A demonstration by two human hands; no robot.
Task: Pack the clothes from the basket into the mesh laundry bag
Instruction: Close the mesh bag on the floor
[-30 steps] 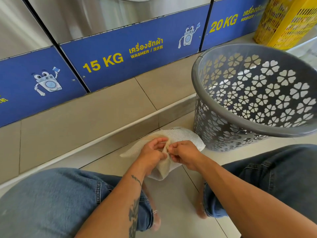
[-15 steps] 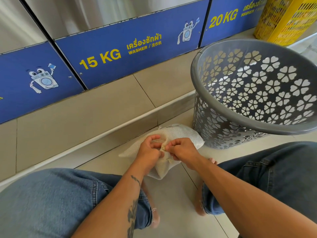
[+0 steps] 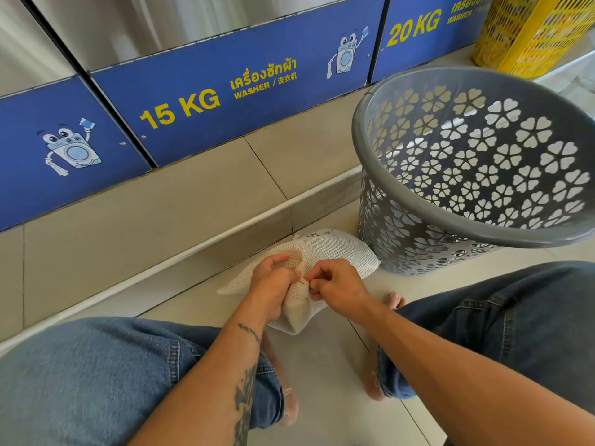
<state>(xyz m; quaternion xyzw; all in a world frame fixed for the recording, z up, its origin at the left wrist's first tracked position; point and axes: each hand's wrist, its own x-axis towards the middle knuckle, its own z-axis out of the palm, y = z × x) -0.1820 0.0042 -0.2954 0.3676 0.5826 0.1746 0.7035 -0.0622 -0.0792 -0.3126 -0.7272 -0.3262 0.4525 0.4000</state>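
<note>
A white mesh laundry bag [image 3: 335, 252] lies on the tiled floor between my knees, bulging with pale cloth inside. My left hand [image 3: 273, 284] grips the bag's near edge. My right hand [image 3: 335, 286] pinches a small zipper pull on the same edge, fingertips nearly touching the left hand. A grey plastic basket [image 3: 418, 207] with flower-shaped cutouts stands to the right of the bag. I see no clothes in the part of its inside that shows; its bottom is hidden by the near rim.
Washer fronts with blue "15 KG" [image 3: 180, 107] and "20 KG" panels stand on a raised tiled step [image 3: 193, 201] ahead. A yellow crate [image 3: 531, 30] sits at top right. My knees in jeans frame the bag, with bare feet below.
My hands and the bag stay in the same spot; the fingers have shifted slightly along the bag's edge. The view has tilted a little.
</note>
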